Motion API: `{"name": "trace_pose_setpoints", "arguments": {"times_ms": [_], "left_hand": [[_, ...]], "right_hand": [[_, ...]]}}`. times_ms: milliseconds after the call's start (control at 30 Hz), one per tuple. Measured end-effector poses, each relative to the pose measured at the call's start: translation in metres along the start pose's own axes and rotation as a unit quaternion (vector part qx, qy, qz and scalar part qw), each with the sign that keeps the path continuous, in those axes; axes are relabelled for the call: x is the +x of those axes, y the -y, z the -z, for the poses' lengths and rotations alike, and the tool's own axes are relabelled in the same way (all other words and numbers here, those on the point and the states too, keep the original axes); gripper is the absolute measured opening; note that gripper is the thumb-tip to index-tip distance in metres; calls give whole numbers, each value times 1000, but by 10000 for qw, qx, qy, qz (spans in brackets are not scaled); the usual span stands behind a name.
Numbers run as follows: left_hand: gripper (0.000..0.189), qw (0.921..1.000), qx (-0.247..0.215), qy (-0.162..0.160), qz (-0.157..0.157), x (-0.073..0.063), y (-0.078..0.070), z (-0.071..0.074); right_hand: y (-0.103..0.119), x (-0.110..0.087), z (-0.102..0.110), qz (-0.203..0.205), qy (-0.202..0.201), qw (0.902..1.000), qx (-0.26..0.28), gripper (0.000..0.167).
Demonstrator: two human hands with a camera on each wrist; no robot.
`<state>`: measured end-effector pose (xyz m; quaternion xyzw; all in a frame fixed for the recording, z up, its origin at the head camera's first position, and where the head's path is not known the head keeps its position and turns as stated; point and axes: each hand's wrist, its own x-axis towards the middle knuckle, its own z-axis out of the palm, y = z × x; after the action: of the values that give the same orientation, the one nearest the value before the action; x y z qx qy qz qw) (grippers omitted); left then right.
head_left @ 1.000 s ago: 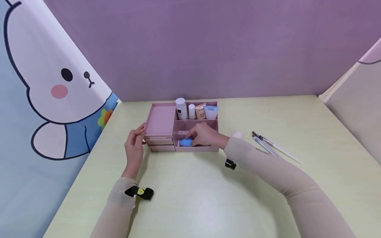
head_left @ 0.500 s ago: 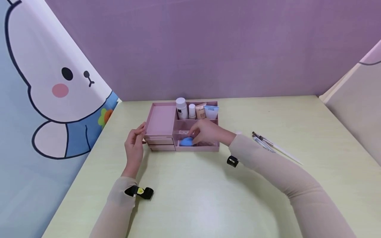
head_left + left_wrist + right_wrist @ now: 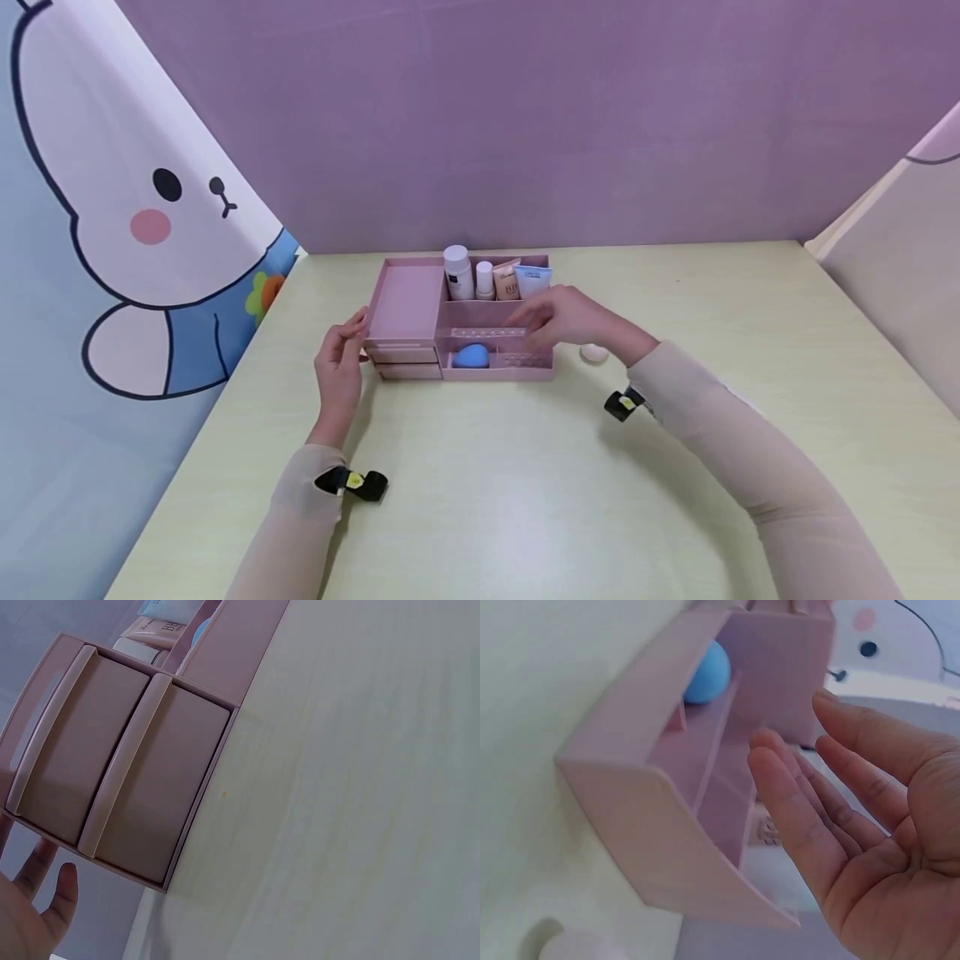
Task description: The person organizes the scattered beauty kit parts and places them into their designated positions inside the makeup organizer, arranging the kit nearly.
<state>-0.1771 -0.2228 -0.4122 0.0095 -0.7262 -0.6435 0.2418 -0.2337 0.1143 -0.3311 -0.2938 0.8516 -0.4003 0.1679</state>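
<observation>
Worktop under both grips. Pink organizer on it, right of left grip, whose loosely extended fingers touch its side. Right grip empty, fairly wide, above organizer's right end. White bottle upright, rear compartment, beyond right grip. Blue egg-shaped piece in front compartment, between grips.

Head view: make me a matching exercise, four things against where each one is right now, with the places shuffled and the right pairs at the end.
1. blue sponge
2. left hand
3. light blue tube
4. right hand

A. in the back section of the pink organizer
B. at the organizer's right end, holding nothing
C. in the organizer's front section
D. at the organizer's left side

Pairs: 1-C, 2-D, 3-A, 4-B
</observation>
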Motion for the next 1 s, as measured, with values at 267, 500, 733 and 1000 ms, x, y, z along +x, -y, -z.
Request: {"name": "trace_pose_setpoints", "arguments": {"times_ms": [267,500,733,1000], "left_hand": [[22,10000,-63,13,-55,2,3,-1],[22,10000,-31,16,5,0,4,-2],[22,9999,52,87,4,-2,4,0],[21,9999,29,25,-100,0,3,1]], "right_hand": [[-17,-27,29,-760,-356,9954,458,42],[-43,-45,38,-1248,-860,9879,331,45],[-63,-57,37,-1692,-986,9805,-148,54],[-77,-56,27,-1900,-917,9775,29,59]]}}
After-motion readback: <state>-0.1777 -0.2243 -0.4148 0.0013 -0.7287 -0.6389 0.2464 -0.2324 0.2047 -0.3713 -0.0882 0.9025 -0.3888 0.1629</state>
